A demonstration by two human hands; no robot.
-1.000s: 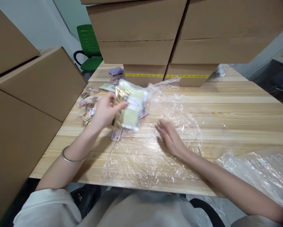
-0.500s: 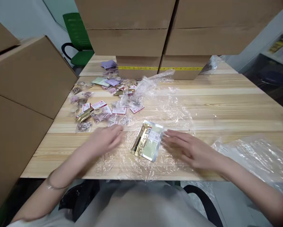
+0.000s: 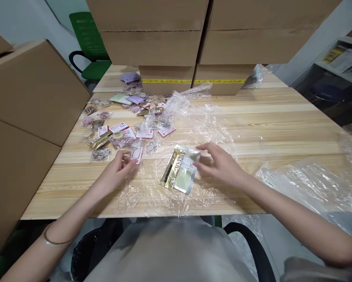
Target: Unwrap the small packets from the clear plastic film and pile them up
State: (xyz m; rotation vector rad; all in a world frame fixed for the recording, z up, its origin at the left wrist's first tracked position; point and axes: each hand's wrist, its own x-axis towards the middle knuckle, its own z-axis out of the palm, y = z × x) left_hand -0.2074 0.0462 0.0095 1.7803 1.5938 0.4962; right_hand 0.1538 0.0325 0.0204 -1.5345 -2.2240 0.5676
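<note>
A silver-edged pale green pouch (image 3: 185, 178) with a white label lies on crumpled clear plastic film (image 3: 146, 196). A shiny gold packet (image 3: 170, 170) lies along the pouch's left side. My right hand (image 3: 218, 162) is at the pouch's right edge, thumb over the edge and index finger by the top corner, with a gap between them. My left hand (image 3: 118, 168) has its thumb and curled fingers at a small red-and-white card (image 3: 137, 154), which looks pinched by its lower left side. The other fingertips of this hand are partly hidden.
A loose pile of small bagged items (image 3: 121, 139), cards and gold packets covers the table's left side. Large cardboard boxes (image 3: 152, 47) stand at the back, and another box (image 3: 37, 94) at the left. More clear plastic bags (image 3: 307, 188) lie at the right.
My left hand has moved left to the red-and-white card and closed at it. My right hand has moved up along the pouch's right edge. The pouch stays in place; the view shifts slightly.
</note>
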